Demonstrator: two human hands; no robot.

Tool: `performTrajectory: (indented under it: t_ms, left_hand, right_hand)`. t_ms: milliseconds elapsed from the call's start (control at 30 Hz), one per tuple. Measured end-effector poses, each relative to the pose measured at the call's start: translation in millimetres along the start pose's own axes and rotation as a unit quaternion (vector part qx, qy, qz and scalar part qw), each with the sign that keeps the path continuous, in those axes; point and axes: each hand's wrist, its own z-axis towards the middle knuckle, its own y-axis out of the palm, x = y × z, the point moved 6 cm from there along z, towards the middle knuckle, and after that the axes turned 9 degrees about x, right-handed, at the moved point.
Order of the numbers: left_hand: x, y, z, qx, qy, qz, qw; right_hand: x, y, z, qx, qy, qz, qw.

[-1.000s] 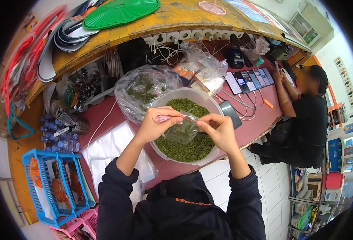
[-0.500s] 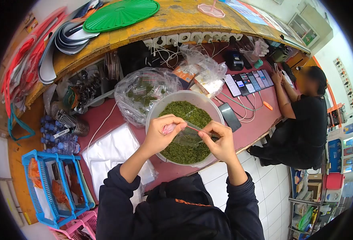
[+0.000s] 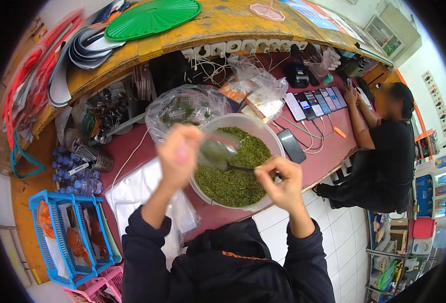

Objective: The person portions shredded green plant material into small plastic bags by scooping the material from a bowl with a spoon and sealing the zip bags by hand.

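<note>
Apparently, small bag [image 3: 215,151] between left fingers [image 3: 195,134].

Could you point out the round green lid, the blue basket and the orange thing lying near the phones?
Green lid [image 3: 153,19]: head view, middle of its ribbed top.
Blue basket [image 3: 57,234]: head view, a divider wall.
Orange object [image 3: 339,132]: head view, middle of its body.

The person wears a dark navy or black top [image 3: 223,278] with long sleeves [image 3: 150,242], their cuffs bunched in folds below bare forearms; small orange lettering [image 3: 245,256] crosses the dark cloth in front.
</note>
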Motion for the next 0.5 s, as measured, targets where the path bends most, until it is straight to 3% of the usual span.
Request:
performTrajectory:
  t_ms: [67, 133, 200, 267, 333, 367, 400, 500]
  left_hand:
    - [-41, -24, 29, 0.041, -0.082, 0.057, 0.994]
    - [-70, -21, 46, 0.018, -0.075, 0.069, 0.995]
    - [-76, -14, 48, -0.004, -0.065, 0.079, 0.995]
    - [-56, 1, 35, -0.015, 0.007, 0.146, 0.989]
    - [-51, 31, -2, -0.139, -0.172, -0.037, 0.975]
    - [-42, 45, -24, -0.193, -0.281, -0.121, 0.932]
    - [-22, 58, -44, -0.259, -0.401, -0.227, 0.849]
    - [-10, 76, -70, -0.298, -0.41, -0.304, 0.807]
  right_hand:
    - [26, -9, -2, 0.007, 0.101, 0.026, 0.995]
    - [29, -3, 1, 0.007, 0.141, 0.033, 0.989]
    - [21, 4, 6, -0.001, 0.107, -0.009, 0.994]
    - [14, 15, 10, -0.005, 0.077, -0.052, 0.996]
    - [0, 23, 16, 0.04, -0.016, -0.075, 0.996]
    - [-5, 28, 17, 0.039, -0.041, -0.093, 0.994]
    - [1, 30, 15, 0.036, -0.041, -0.094, 0.994]
    - [7, 37, 5, -0.029, -0.125, -0.16, 0.979]
